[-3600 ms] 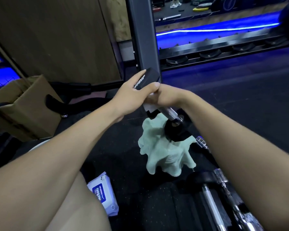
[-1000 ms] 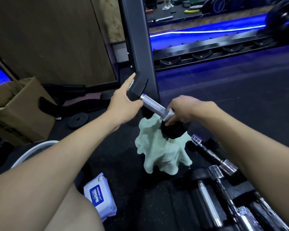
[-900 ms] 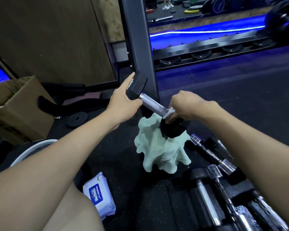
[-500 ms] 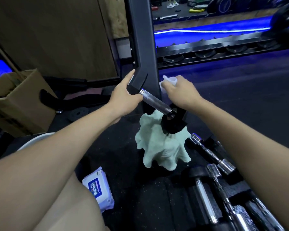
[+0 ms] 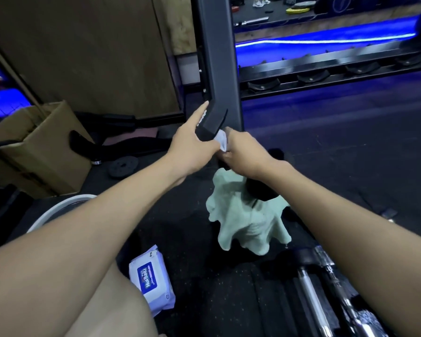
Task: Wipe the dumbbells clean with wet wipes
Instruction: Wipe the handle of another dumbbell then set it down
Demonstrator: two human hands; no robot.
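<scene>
1. Held tilted above the green towel [image 5: 248,222]: one dumbbell [image 5: 210,124], upper black head raised toward the rack post [image 5: 216,57], lower head [image 5: 260,190] resting on the towel.
2. Left hand [image 5: 192,149] steadying the upper head, fingers laid along its side, index finger stretched straight up the flat face; thumb side hidden, so how firmly it grips cannot be told.
3. Right hand [image 5: 243,154] curled round a white wet wipe [image 5: 221,141], pressing it at the top of the handle, just under the upper head; handle itself hidden beneath the hand.
4. Step in hand, by the look of it: wiping the handle and the collar where it meets the upper head.
5. Next move, as a judgement: draw the wipe along the hidden handle or round the head faces, with the left hand turning the dumbbell to bring untouched sides up.
6. Below the towel, toward the viewer: more dumbbells [image 5: 326,300] lying on the floor [image 5: 350,154], chrome handles showing.
7. Left of the towel and nearer the viewer: pack of wet wipes [image 5: 151,280] on the floor, close by for a fresh sheet.
</scene>
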